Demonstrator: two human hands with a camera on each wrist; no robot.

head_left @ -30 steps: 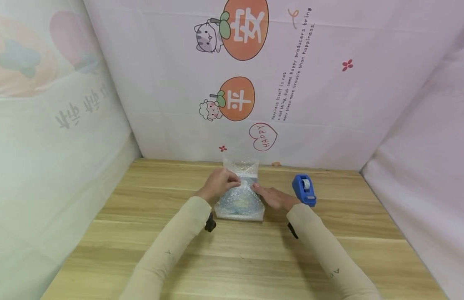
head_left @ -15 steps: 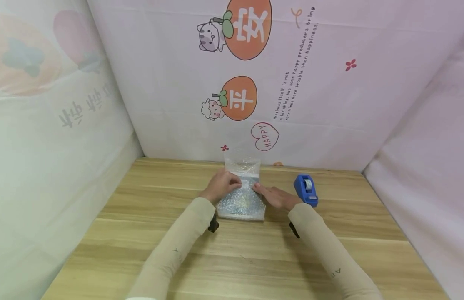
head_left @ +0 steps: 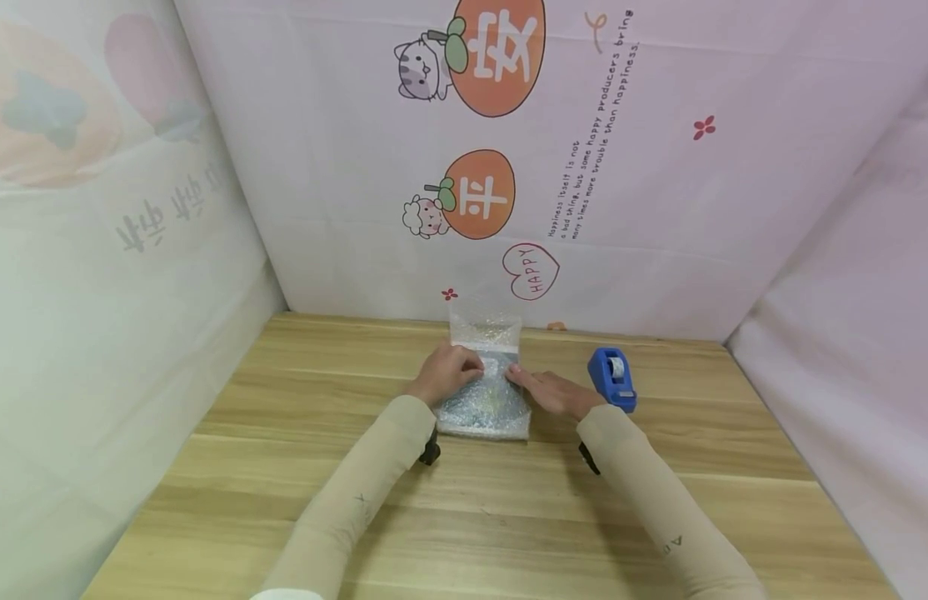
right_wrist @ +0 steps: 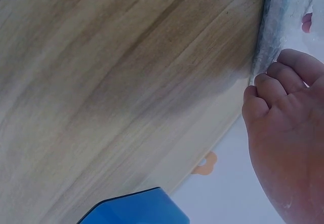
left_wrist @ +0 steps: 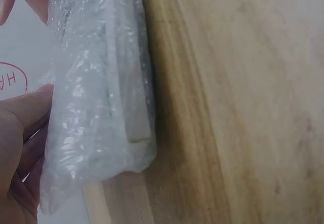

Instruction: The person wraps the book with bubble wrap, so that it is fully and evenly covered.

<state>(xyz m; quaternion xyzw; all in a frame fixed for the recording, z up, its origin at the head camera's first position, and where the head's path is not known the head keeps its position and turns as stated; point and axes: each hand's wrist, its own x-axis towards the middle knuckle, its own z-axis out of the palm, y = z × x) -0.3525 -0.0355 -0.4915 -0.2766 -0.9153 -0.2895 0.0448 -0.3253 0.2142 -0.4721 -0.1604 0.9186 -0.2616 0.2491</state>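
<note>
A flat bluish-grey item wrapped in clear bubble wrap (head_left: 482,408) lies on the table in the head view. My left hand (head_left: 444,372) is at its upper left, thumb and bent fingertips pinching the wrap near the middle. From the right, my right hand (head_left: 551,392) reaches in and presses fingertips on the wrap's upper right part. The left wrist view shows the puffy near end of the bubble wrap (left_wrist: 91,107) beside the left fingers (left_wrist: 30,107). At the wrap's edge in the right wrist view, the right fingers (right_wrist: 273,84) look bent; their tips are partly hidden.
A blue tape dispenser (head_left: 612,379) with a roll in it stands right of the right hand. Behind the wooden table (head_left: 509,525) rises a printed white cloth (head_left: 321,167); the wrap's loose far end reaches toward it. More white cloth hangs at both sides.
The view has shifted slightly. Both hands stay at nearly the same spots on the bubble wrap, and the left forearm has moved slightly to the right.
</note>
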